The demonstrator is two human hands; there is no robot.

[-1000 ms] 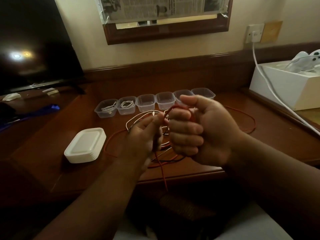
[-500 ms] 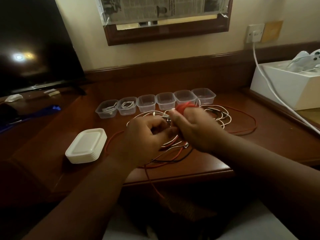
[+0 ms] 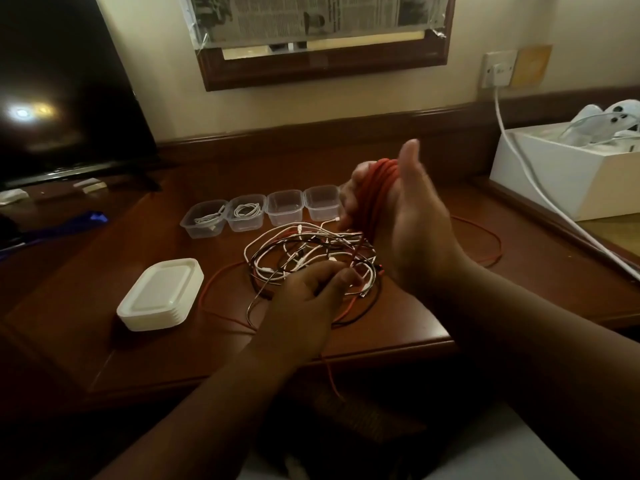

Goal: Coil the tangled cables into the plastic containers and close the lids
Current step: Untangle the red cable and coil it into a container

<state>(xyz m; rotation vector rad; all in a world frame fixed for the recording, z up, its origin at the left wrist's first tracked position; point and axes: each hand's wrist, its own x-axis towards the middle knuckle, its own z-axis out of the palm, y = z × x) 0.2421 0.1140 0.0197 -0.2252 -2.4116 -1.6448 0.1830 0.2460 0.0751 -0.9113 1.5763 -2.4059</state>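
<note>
A red cable (image 3: 379,188) is wound in several turns around my right hand (image 3: 412,220), which is raised above the desk with the thumb up and the fingers curled round the coil. My left hand (image 3: 311,292) is low over a tangle of white, black and red cables (image 3: 298,254) and pinches a strand there. The red cable's loose length (image 3: 485,251) loops across the desk and hangs over the front edge. A row of clear plastic containers (image 3: 284,207) stands behind the tangle; the two leftmost (image 3: 207,220) hold coiled white cables. A stack of white lids (image 3: 161,294) lies at the left.
A dark television (image 3: 65,98) stands at the back left. An open white box (image 3: 561,171) with white items sits at the right, and a white power cord (image 3: 540,192) runs from the wall socket (image 3: 498,69) past it. The desk's front edge (image 3: 270,368) is near my forearms.
My right hand has lifted and turned, showing the red coil around it. My left hand has dropped away from it, down onto the tangle.
</note>
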